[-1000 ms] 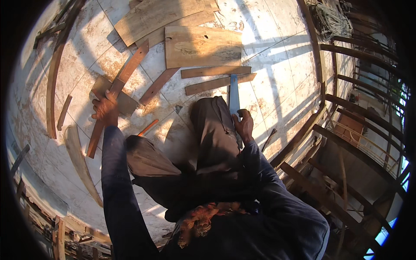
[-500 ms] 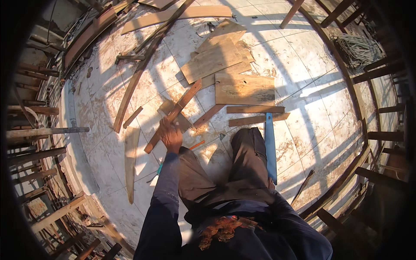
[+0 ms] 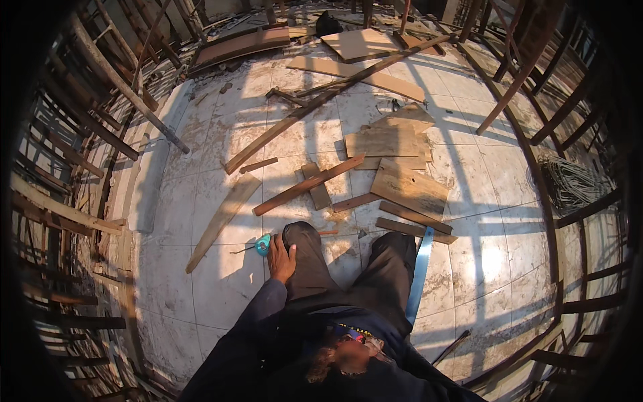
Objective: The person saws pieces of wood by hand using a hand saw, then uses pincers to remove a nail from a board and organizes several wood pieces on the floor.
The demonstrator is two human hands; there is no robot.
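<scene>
Thumb apart and fingers loosely bent, the left hand (image 3: 282, 261) rests against the left knee (image 3: 303, 238), just beside a teal tape measure (image 3: 262, 244) on the tiled floor (image 3: 164, 275); whether they touch, I cannot tell. The right hand's fingers are hidden from me. A blue handsaw (image 3: 418, 278) lies along the right thigh (image 3: 383, 275). Toward the floor's left edge lies a tapered plank (image 3: 223, 224).

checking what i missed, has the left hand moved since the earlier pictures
Yes, the left hand has come off the reddish plank, back toward the person, to the left knee.
</scene>
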